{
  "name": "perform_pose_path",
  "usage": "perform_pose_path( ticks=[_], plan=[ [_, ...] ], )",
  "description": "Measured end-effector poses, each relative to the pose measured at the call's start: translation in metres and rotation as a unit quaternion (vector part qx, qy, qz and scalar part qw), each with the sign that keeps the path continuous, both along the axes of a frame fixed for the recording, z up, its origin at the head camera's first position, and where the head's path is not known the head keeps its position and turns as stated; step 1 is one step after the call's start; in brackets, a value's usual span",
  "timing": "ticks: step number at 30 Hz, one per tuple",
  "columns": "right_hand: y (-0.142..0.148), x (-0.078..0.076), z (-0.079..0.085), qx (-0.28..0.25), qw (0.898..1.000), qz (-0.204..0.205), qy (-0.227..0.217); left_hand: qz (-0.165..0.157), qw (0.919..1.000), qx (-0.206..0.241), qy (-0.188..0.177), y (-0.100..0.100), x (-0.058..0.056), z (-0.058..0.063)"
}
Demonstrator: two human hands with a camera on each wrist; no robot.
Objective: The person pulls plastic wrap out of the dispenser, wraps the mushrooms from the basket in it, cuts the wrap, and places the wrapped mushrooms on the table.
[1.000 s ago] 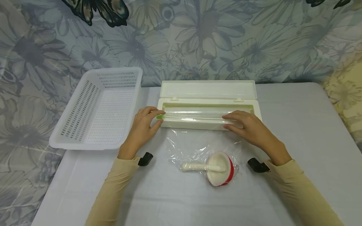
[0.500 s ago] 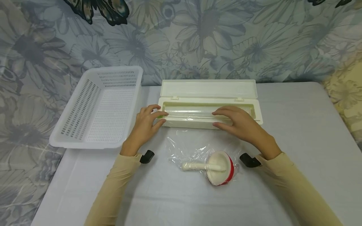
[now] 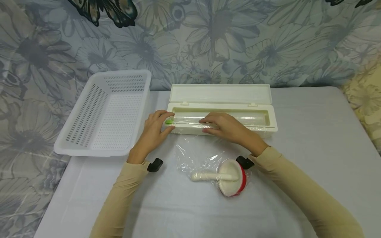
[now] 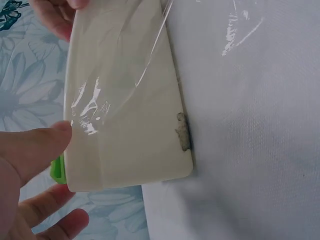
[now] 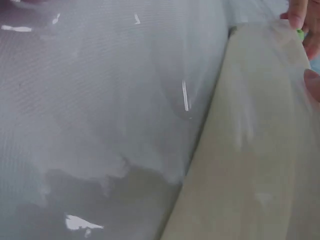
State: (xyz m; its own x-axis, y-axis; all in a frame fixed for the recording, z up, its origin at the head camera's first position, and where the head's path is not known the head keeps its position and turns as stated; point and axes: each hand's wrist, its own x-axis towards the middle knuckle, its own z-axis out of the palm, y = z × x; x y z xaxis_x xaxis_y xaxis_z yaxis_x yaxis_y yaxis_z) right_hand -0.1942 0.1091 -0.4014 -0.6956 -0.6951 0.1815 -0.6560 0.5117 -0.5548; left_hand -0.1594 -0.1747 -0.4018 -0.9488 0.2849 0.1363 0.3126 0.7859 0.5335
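A cream cling film dispenser lies on the table with its lid raised and a clear film roll inside. My left hand holds its left end, thumb at the front edge, beside the green slide cutter. My right hand rests along the front rail left of its middle, fingers fairly straight over the top and thumb in front. Clear film hangs from the dispenser over the table. Under or against it lies a white bowl with a red outside, a cream handle-like piece across it.
A white perforated plastic basket stands at the left, close to my left forearm. White cloth covers the table. Flowered fabric hangs right behind the table's back edge.
My right hand has slid left along the dispenser's front rail, from near its right end to left of the middle. The left hand stays at the left end, its fingers shifting slightly.
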Motion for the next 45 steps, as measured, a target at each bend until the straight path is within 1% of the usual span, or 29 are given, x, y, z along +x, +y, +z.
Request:
perform_pose_path(
  ticks=[4, 8, 11, 15, 20, 25, 32, 38, 45],
  plan=[
    [0.000, -0.001, -0.002, -0.006, 1.000, -0.014, -0.018, 0.012, 0.9996, 0.020, 0.017, -0.002, 0.003, 0.003],
    [0.001, -0.001, -0.004, -0.025, 0.999, -0.022, -0.024, 0.007, 0.9979, 0.021, 0.060, -0.003, 0.004, 0.004],
    [0.000, -0.001, -0.005, -0.033, 0.999, -0.024, -0.032, 0.007, 0.9966, 0.019, 0.079, -0.003, 0.004, 0.003],
    [-0.001, -0.002, -0.007, -0.036, 0.998, -0.029, -0.044, 0.016, 0.9961, 0.024, 0.083, -0.003, 0.005, 0.001],
    [-0.001, -0.001, -0.008, -0.036, 0.998, -0.037, -0.047, 0.013, 0.9959, 0.028, 0.085, -0.001, 0.005, -0.001],
    [0.000, 0.000, -0.009, -0.038, 0.998, -0.040, -0.042, 0.005, 0.9958, 0.031, 0.086, 0.003, 0.003, -0.002],
    [0.001, -0.001, -0.010, -0.038, 0.997, -0.047, -0.054, -0.014, 0.9953, 0.037, 0.089, 0.010, 0.001, -0.001],
    [-0.001, -0.001, -0.011, -0.038, 0.997, -0.047, -0.046, -0.024, 0.9947, 0.033, 0.095, 0.013, 0.002, 0.000],
    [-0.002, 0.000, -0.012, -0.034, 0.998, -0.050, -0.032, -0.030, 0.9936, 0.019, 0.107, 0.011, 0.001, -0.004]
  ],
)
